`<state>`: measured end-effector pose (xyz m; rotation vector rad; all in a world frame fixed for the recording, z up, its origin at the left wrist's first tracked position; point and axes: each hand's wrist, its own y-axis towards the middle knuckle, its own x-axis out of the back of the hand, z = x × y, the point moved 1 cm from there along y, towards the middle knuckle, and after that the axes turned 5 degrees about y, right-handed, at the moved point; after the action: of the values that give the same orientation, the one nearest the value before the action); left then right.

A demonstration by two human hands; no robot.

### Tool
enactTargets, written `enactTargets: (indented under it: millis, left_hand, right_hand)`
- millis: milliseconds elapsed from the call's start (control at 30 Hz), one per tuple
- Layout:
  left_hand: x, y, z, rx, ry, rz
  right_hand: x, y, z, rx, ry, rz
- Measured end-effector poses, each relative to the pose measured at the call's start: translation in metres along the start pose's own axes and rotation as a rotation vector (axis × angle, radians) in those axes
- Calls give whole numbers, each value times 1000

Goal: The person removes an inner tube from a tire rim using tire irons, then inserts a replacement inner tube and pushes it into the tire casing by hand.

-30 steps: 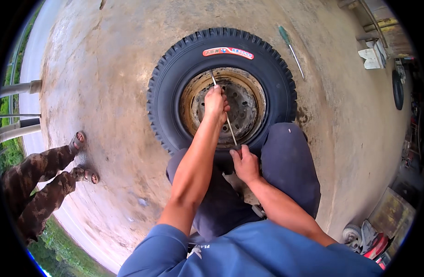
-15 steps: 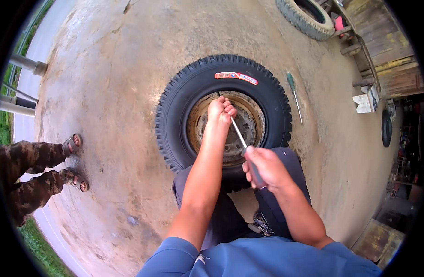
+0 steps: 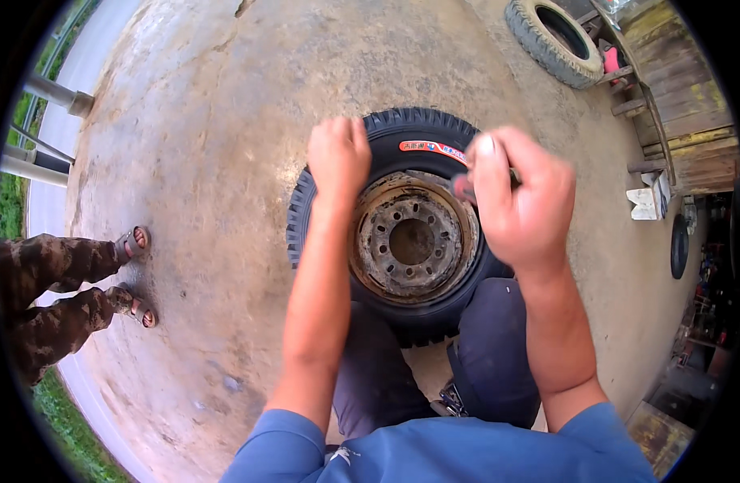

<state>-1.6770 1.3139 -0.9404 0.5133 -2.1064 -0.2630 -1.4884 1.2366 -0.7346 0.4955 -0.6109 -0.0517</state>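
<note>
A black tire [image 3: 305, 217] with deep tread lies flat on the floor between my knees. It surrounds a rusty steel wheel rim [image 3: 378, 249] with a ring of bolt holes. My left hand [image 3: 338, 157] is curled into a fist above the tire's upper left edge; whatever its fingers hold, if anything, is hidden. Raised over the tire's right side, my right hand [image 3: 527, 197] is closed round a screwdriver [image 3: 462, 188]. Only part of the red and dark handle shows, and the hand is slightly blurred. A red label sits on the tire's far sidewall.
Another person's legs [image 3: 72, 270] in camouflage trousers and sandals stand at the left. A worn tire [image 3: 547, 48] leans near a wooden rack [image 3: 628, 92] at the far right. A white box [image 3: 648, 199] and a small black tire [image 3: 679, 245] are below it.
Both hands have come up from the wheel rim. The left moved up and left; the right rose with the screwdriver, whose shaft no longer touches the rim area. The rim's centre is uncovered.
</note>
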Motion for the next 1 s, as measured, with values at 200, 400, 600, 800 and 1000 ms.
enactTargets:
  millis: [200,400,600,800,1000]
  left_hand:
    - [-80,85,102,197,88,636]
    - [-76,90,76,123,235,699]
    - [-119,34,85,261,176,603]
    - [-120,57,115,228,289,649]
    - [-100,30,63,-20,-230,222]
  right_hand:
    - [-45,88,2,244,31,-8]
    - [-74,154,-25,219,-33,-70]
    - [-162,207,-140,-79,-191,16]
    - [-247,161,-74,74,58,271]
    - [-161,55,-96,285,410,512]
